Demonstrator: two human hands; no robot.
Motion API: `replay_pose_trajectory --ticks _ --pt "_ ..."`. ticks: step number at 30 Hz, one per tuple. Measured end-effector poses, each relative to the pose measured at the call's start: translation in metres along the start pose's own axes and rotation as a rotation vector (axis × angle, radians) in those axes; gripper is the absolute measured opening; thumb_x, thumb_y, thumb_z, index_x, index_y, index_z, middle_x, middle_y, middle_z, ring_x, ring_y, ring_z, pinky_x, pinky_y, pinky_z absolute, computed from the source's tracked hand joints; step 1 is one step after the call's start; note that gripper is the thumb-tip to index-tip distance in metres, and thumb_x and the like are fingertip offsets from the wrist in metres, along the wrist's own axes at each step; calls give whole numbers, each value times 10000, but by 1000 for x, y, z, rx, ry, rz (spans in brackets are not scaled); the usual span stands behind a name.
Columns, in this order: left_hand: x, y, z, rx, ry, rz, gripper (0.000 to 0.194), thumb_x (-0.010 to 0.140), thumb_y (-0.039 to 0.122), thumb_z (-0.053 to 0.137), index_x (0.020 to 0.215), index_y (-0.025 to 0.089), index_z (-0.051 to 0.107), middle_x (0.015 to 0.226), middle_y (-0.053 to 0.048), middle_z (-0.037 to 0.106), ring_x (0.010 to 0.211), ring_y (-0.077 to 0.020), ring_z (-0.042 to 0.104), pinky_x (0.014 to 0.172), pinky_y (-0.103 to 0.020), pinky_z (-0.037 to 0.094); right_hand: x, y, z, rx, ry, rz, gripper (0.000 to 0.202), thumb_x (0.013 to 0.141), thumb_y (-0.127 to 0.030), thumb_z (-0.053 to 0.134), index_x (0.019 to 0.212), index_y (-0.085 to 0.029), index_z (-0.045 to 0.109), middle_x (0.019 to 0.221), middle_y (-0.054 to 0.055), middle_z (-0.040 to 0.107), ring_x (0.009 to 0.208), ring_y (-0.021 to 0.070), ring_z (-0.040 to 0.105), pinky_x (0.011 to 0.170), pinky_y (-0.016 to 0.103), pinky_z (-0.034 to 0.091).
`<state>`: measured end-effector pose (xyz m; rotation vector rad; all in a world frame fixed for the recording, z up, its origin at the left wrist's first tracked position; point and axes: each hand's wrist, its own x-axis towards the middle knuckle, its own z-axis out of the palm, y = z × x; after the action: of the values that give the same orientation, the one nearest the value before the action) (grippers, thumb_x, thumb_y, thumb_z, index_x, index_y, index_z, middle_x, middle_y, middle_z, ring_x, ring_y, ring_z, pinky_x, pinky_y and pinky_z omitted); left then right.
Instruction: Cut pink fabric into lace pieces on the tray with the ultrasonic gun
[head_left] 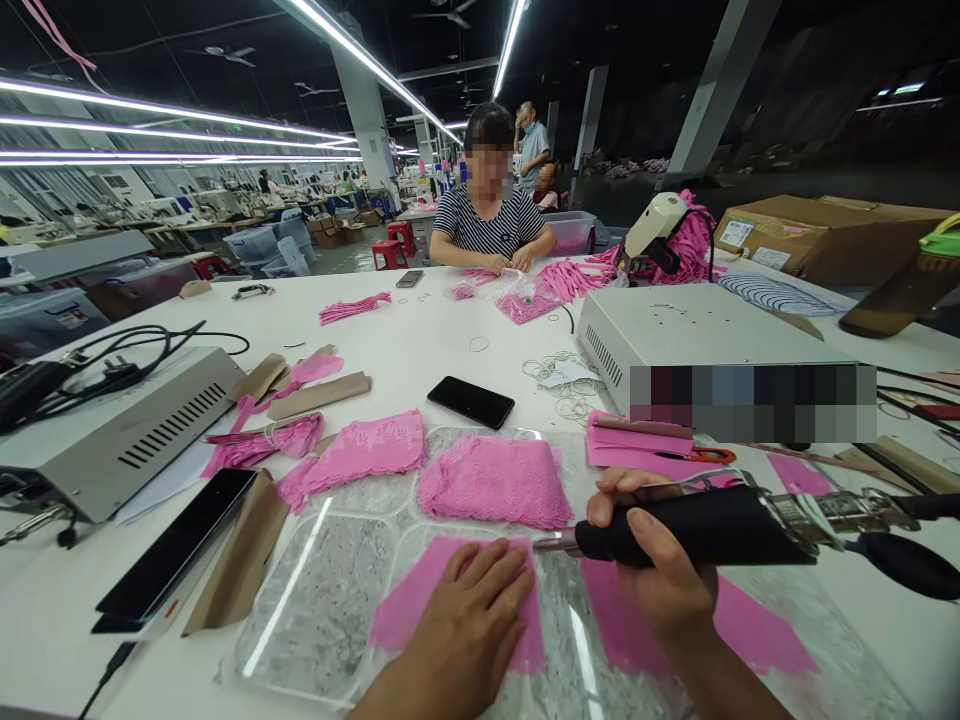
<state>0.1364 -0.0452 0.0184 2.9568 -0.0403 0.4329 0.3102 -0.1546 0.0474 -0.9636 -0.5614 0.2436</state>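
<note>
My left hand lies flat, fingers stretched, on a pink fabric piece over a clear, textured mat. In my right hand is a black-handled tool with a narrow metal tip, wrapped by my fingers. The tip points left, close to the upper right edge of the fabric under my left hand; whether it touches cannot be seen. Another pink fabric piece lies beneath my right forearm. Just beyond my hands rest a stack of pink lace pieces and a second lace pile.
A dark phone lies mid-table. Grey vented boxes stand left and right. Orange-handled snips lie near the tool. Across the table sits a co-worker handling pink strips. A bottle and cardboard box are at right.
</note>
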Motion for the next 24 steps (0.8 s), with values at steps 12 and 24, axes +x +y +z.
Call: replay_pose_trajectory --ticks 12,24 --pt "3 2 -5 -37 9 -7 321 949 173 443 1254 153 541 1309 -128 588 1201 -259 553 961 -468 475 -1 2 2 50 -5 -5 125 785 -315 621 869 -224 611 840 18 547 595 129 552 588 315 475" --pt "4 1 -6 -32 -19 -14 305 947 204 441 1229 146 542 1348 -106 567 1204 -273 545 957 -462 456 0 2 2 23 5 -17 121 764 -304 634 841 -212 614 830 16 550 597 129 550 609 322 479"
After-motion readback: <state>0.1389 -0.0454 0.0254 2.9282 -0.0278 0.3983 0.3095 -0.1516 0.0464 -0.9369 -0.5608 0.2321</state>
